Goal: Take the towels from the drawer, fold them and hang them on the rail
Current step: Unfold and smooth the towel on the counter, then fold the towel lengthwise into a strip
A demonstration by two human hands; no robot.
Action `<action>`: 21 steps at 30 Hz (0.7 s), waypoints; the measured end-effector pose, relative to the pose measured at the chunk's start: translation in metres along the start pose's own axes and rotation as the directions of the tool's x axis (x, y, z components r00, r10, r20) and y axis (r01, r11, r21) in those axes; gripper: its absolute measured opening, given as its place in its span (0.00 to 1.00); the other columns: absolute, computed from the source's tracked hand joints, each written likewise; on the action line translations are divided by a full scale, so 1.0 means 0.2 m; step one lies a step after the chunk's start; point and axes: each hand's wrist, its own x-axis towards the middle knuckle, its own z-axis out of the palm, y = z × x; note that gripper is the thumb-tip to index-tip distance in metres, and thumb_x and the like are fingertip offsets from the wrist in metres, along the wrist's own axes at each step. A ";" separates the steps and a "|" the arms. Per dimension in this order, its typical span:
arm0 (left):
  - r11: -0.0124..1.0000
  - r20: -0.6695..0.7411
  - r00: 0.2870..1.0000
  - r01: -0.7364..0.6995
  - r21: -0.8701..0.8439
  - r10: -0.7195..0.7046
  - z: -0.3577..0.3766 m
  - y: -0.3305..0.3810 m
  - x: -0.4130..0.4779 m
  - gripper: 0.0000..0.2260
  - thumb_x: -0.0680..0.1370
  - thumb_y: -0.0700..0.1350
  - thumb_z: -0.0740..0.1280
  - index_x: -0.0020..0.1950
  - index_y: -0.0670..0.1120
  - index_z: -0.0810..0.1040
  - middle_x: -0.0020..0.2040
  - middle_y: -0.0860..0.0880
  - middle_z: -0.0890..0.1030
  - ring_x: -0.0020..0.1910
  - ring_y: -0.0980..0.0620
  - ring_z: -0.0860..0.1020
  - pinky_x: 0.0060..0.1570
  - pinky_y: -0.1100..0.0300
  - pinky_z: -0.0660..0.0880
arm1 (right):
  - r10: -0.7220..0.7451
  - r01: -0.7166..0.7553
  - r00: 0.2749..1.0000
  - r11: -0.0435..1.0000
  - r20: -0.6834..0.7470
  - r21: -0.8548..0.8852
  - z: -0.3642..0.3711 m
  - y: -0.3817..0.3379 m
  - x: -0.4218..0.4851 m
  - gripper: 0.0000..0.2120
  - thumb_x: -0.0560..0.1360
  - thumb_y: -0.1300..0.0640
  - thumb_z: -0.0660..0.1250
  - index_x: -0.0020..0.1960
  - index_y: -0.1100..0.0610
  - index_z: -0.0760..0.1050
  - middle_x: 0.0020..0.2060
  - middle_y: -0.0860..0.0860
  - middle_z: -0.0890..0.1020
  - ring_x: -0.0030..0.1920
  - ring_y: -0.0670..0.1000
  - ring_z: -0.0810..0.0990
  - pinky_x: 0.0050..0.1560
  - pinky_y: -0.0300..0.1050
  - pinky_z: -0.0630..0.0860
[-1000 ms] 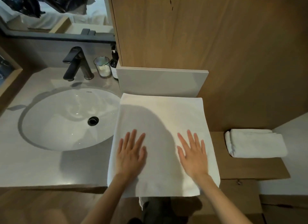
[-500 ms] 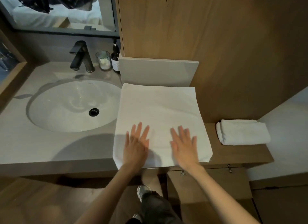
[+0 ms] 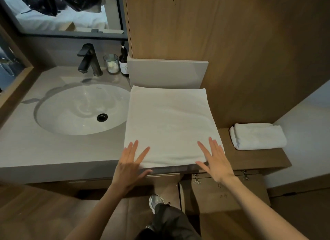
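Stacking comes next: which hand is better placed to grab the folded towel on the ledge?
Likely right: the right hand rests on the flat towel's right corner, nearer the folded towel than the left hand.

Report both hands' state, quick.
Left hand: open, fingers straight on the spread towel's near left corner.
Right hand: open, fingers straight on its near right corner.

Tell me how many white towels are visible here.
2. One flat towel lies on the counter, right of the sink. One folded towel sits on the wooden ledge further right. Others may be hidden in drawers.
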 end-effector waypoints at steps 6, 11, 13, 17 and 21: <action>0.994 -0.332 0.940 -0.096 -0.047 0.075 -0.01 -0.02 -0.05 0.29 0.74 0.32 0.66 0.74 0.48 0.68 0.73 0.38 0.66 0.72 0.38 0.65 0.67 0.45 0.65 | -0.015 0.015 0.998 1.000 0.067 -0.009 -0.05 -0.04 0.00 0.47 0.73 0.33 0.63 0.77 0.41 0.33 0.77 0.59 0.36 0.76 0.59 0.33 0.74 0.51 0.41; 0.986 -0.169 0.985 -0.059 -0.154 0.033 -0.02 -0.11 -0.05 0.43 0.66 0.28 0.73 0.76 0.51 0.63 0.75 0.45 0.64 0.74 0.47 0.61 0.68 0.51 0.61 | 0.012 -0.012 0.998 1.000 0.069 0.001 -0.10 -0.04 -0.01 0.51 0.72 0.51 0.74 0.77 0.40 0.37 0.78 0.56 0.38 0.77 0.58 0.36 0.75 0.50 0.53; 0.972 -0.168 0.985 -0.081 -0.221 0.044 -0.03 -0.13 -0.07 0.39 0.69 0.28 0.70 0.76 0.52 0.64 0.75 0.46 0.64 0.73 0.46 0.64 0.67 0.53 0.67 | 0.029 -0.030 0.998 0.999 0.051 0.017 -0.10 -0.06 -0.02 0.51 0.72 0.52 0.74 0.78 0.40 0.39 0.78 0.56 0.40 0.77 0.58 0.37 0.74 0.50 0.56; 0.961 -0.245 0.960 -0.189 -0.203 0.137 -0.09 -0.17 -0.14 0.30 0.74 0.30 0.63 0.73 0.51 0.69 0.74 0.47 0.66 0.72 0.47 0.66 0.64 0.52 0.72 | 0.057 -0.059 0.997 0.998 0.047 0.025 -0.10 -0.07 0.00 0.49 0.72 0.49 0.74 0.78 0.41 0.41 0.78 0.56 0.41 0.78 0.58 0.38 0.74 0.50 0.54; 0.934 -0.329 0.921 -0.289 -0.209 0.211 -0.15 -0.16 -0.17 0.26 0.70 0.32 0.73 0.67 0.45 0.76 0.67 0.45 0.75 0.68 0.45 0.72 0.64 0.50 0.70 | 0.065 -0.066 0.997 0.998 0.037 0.015 -0.09 -0.04 0.03 0.47 0.73 0.46 0.73 0.78 0.41 0.42 0.78 0.56 0.41 0.78 0.58 0.38 0.75 0.51 0.50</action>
